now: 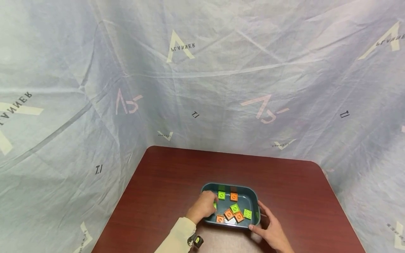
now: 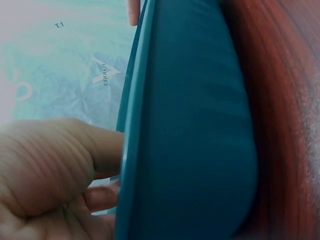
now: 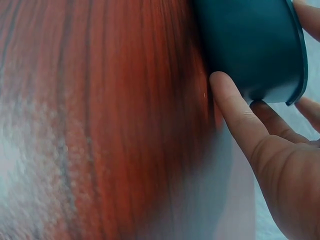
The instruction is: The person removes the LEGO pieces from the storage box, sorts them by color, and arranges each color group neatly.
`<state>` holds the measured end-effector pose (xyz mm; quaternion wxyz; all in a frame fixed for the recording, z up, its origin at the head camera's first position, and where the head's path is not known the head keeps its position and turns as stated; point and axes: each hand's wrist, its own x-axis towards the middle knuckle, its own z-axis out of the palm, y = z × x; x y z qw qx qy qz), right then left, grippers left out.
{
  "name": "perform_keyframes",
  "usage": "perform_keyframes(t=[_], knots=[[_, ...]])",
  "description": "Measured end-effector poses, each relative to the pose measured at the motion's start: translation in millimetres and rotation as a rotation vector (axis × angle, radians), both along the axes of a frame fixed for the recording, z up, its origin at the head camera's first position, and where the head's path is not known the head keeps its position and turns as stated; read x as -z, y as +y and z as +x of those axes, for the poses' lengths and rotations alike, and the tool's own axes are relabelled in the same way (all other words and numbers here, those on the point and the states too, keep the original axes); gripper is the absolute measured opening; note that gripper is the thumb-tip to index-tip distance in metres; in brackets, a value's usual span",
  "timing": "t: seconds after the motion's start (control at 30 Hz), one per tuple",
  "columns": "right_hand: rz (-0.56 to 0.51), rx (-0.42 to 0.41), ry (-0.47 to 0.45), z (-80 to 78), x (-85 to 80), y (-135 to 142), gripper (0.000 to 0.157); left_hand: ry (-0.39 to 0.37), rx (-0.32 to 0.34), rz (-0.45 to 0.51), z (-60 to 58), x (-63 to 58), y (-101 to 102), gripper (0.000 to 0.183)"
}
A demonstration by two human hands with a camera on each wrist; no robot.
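Head view: high, forward-down over table (image 1: 284, 186); wrist views: close in, facing tray (image 3: 247, 42) side-on; tray shared by all.

Pale grey sheeting (image 1: 215, 86) hung across whole upper frame and down both sides, wrinkled, long horizontal crease (image 1: 196, 75) at upper centre. Black "PLANNER" lettering (image 1: 182, 47) and pale pink marks (image 1: 264, 106) were scattered over it. Reddish-brown tabletop (image 1: 291, 189), rounded far corners, filled lower centre; dark streaked grain showed in right wrist view. Whitish glare (image 1: 218, 240) lay at bottom centre.
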<state>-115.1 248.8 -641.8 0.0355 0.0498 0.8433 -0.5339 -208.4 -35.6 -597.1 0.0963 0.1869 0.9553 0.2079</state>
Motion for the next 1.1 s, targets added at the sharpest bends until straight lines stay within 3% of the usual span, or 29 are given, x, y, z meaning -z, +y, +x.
perform_keyframes(t=[0.13, 0.33, 0.9, 1.1], knots=[[-0.001, 0.001, -0.006, 0.5, 0.4, 0, 0.104, 0.009, -0.008, -0.006, -0.5, 2.6, 2, 0.027], [0.008, 0.002, -0.008, 1.4, 0.1, -1, 0.105, -0.038, -0.019, -0.025, -1.4, 7.4, 7, 0.031], [0.044, -0.008, -0.003, 3.8, -2.9, -1, 0.105, 0.073, 0.070, -0.055, 0.7, 14.5, 16, 0.035], [0.046, -0.012, -0.002, 3.9, -2.6, -2, 0.105, 0.025, 0.040, -0.021, 1.7, 18.2, 18, 0.038]])
